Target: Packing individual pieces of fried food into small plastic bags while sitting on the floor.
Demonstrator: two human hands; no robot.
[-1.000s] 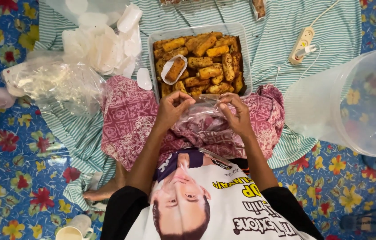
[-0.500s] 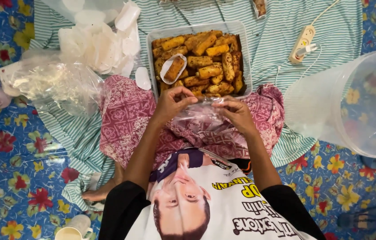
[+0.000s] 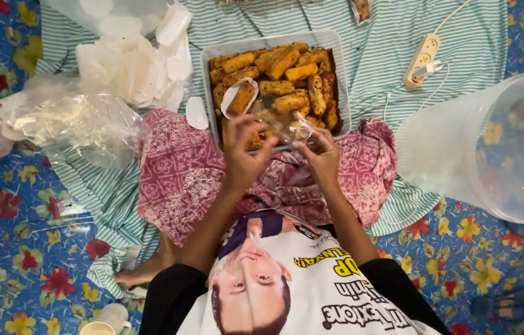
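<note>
Head view, left hand point(image 3: 244, 155) and right hand point(image 3: 319, 156) pinching clear plastic bag point(image 3: 285, 127), over tray's near rim point(image 3: 277, 147).

A white power strip point(image 3: 421, 60) lies on the green striped cloth point(image 3: 392, 37), toward its right edge. Off the cloth's right side stands a large translucent tub point(image 3: 491, 146); on its left side sit a heap of clear plastic bags point(image 3: 70, 121) and stacked white wrappers point(image 3: 128, 65)
</note>
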